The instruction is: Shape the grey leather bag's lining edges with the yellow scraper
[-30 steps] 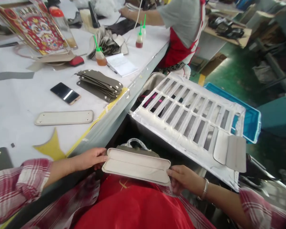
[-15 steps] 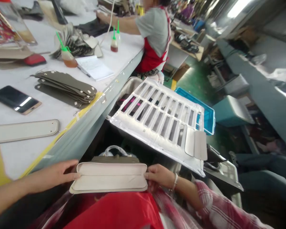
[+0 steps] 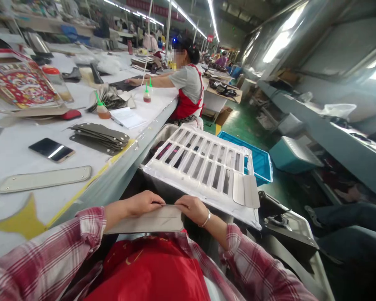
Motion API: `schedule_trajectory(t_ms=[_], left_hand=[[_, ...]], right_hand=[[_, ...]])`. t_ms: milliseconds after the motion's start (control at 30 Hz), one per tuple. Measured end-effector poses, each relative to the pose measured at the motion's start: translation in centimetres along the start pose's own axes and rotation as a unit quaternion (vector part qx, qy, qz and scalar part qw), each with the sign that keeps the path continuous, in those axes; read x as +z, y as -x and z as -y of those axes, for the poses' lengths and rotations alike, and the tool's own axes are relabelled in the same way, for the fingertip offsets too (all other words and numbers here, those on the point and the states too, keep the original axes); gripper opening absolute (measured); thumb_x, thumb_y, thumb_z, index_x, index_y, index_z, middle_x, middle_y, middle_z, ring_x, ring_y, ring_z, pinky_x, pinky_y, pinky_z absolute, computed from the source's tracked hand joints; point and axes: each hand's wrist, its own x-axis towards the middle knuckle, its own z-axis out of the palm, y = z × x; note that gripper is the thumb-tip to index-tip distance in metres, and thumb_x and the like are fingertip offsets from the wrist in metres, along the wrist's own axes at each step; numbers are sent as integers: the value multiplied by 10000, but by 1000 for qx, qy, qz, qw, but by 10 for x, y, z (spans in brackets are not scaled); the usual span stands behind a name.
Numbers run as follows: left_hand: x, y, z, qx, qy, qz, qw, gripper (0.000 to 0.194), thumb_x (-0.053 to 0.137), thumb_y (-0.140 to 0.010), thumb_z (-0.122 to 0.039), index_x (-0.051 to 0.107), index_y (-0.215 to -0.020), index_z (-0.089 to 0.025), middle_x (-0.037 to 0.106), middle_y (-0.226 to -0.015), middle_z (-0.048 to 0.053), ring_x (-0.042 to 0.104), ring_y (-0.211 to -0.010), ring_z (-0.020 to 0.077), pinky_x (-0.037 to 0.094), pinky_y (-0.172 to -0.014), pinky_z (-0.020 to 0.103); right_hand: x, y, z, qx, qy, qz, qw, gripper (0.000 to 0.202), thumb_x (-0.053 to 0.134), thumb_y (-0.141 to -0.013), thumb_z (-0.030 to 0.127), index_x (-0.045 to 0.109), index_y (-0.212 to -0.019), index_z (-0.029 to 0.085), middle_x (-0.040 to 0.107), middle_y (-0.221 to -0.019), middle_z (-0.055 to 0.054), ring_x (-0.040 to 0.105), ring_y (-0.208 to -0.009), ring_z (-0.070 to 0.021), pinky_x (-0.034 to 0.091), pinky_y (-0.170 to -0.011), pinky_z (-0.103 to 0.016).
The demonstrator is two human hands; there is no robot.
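Observation:
A pale, flat panel with rounded corners [image 3: 150,221] lies across my lap, above the red apron. My left hand [image 3: 144,202] pinches its far edge near the middle, fingers closed. Just to the right, my right hand [image 3: 191,207] grips the same edge close to the panel's right corner. The two hands are a short gap apart. On the table at the left lie a similar long pale strip [image 3: 47,179], a phone [image 3: 52,149] and a stack of dark grey-green pieces [image 3: 102,136].
A white slatted rack [image 3: 203,163] stands ahead, with two pale panels [image 3: 246,190] on its right corner. Behind it is a blue crate [image 3: 260,161]. A person in a red apron [image 3: 188,92] sits at the white table [image 3: 113,179]. Glue bottles [image 3: 102,109] stand there.
My left hand has moved right and up along the panel to its far edge, and my right hand has shifted slightly left and up. The view has tilted up, showing more of the room.

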Motion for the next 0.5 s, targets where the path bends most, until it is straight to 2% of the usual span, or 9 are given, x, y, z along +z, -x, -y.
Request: schedule_trajectory(t_ms=[100, 267, 400, 500], left_hand=[[2, 3, 2, -12, 36, 6, 999, 292, 460, -850, -280, 654, -1051, -195, 682, -1002, 9, 615, -880, 142, 414, -774, 178], [2, 2, 2, -3, 13, 16, 1000, 287, 449, -858, -258, 657, -1045, -193, 689, -971, 6, 617, -857, 137, 406, -759, 170], [5, 3, 0, 34, -54, 26, 998, 295, 421, -870, -217, 633, -1075, -202, 683, -987, 12, 617, -881, 142, 414, -782, 189], [15, 6, -1, 55, -149, 23, 987, 313, 397, -871, -174, 600, -1109, -182, 663, -1044, 43, 611, -932, 167, 442, -815, 238]], right_hand=[[2, 0, -2, -13, 30, 9, 999, 193, 460, -867, 201, 651, -858, 176, 630, -777, -34, 569, -720, -129, 449, -677, -226], [-1, -5, -2, -40, 89, 54, 994, 198, 456, -850, 157, 650, -818, 183, 607, -737, -21, 548, -694, -119, 425, -644, -205], [-3, -3, 3, -54, 125, 95, 986, 220, 417, -875, 174, 627, -811, 173, 588, -752, -37, 538, -715, -126, 418, -658, -214], [-2, 2, 12, -81, 186, 131, 970, 242, 376, -887, 180, 600, -796, 155, 577, -759, -62, 517, -713, -148, 410, -663, -247]])
